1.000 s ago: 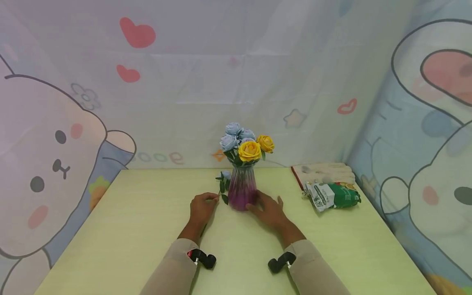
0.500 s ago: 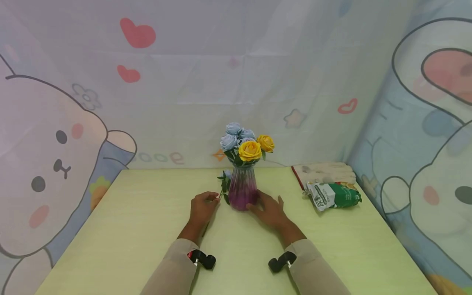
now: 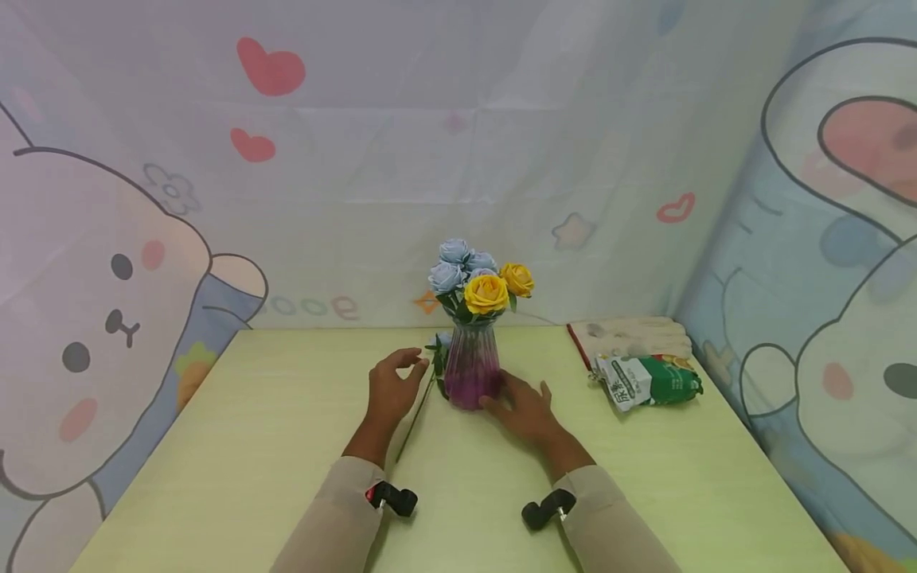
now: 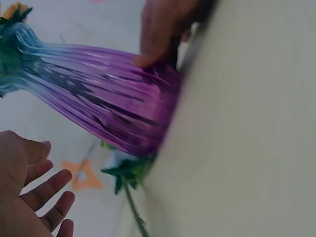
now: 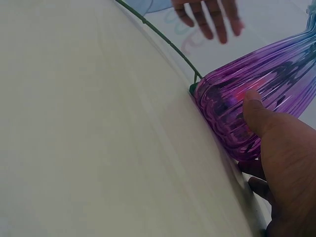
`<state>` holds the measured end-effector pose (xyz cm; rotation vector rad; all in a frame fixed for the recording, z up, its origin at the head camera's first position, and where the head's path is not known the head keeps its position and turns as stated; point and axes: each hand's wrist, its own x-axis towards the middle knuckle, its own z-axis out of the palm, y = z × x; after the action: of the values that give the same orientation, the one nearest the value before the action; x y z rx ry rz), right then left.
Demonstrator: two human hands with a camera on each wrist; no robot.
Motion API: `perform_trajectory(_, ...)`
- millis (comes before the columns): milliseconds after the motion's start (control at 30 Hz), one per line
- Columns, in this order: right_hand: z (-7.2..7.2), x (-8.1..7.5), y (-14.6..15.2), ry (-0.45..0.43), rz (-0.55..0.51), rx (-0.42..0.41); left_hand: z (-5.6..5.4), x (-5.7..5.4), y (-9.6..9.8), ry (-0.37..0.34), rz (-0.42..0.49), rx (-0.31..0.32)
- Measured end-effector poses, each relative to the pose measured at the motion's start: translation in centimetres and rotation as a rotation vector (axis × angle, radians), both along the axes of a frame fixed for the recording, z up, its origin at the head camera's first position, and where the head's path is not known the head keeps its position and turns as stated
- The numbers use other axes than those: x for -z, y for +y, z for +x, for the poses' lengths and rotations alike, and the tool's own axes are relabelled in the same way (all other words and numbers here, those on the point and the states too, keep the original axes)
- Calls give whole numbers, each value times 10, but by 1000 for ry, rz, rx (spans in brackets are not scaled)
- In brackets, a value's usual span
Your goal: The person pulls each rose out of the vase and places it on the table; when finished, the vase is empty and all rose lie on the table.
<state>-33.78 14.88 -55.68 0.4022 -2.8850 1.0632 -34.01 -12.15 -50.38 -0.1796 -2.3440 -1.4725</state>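
A ribbed glass vase (image 3: 470,374), purple at the base and clear towards the neck, stands upright on the table. It bears several pale blue roses (image 3: 446,277) and two yellow roses (image 3: 485,294). My right hand (image 3: 526,410) holds the vase low on its right side, thumb in front and fingers behind. Left of the vase lies a loose blue rose (image 3: 442,342), its bloom partly hidden; the thin stem (image 5: 170,43) runs towards me. My left hand (image 4: 29,190) hovers beside that stem, fingers spread and holding nothing.
To the right lies a green and white packet (image 3: 645,380). Behind it is a flat cream item with a red edge (image 3: 634,336), resembling a work glove. A printed cloth backdrop (image 3: 401,159) rises behind the pale table (image 3: 215,469).
My left hand has let go of the loose rose's stem and lifted slightly away from it. The bloom has shifted a little right, towards the vase. My right hand stays on the vase.
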Motion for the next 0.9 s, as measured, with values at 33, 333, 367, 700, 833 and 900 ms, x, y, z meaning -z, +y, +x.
perform_trajectory(33, 0, 0, 0, 1, -1, 0, 0, -6, 2, 6, 19, 11)
perform_trajectory(333, 2, -1, 0, 6, -29, -3, 1, -56, 18, -76, 309, 126)
perform_trajectory(367, 2, -1, 0, 8, -29, -4, 1, -61, 20, -87, 337, 133)
perform_trajectory(700, 4, -2, -1, 12, 4, -7, -4, -95, 34, -135, 477, 234)
perform_trajectory(833, 5, -2, -2, 16, -2, -6, -6, -107, 41, -209, 511, 237)
perform_trajectory(900, 5, -3, -2, 13, -6, -3, -7, -111, 45, -243, 521, 231)
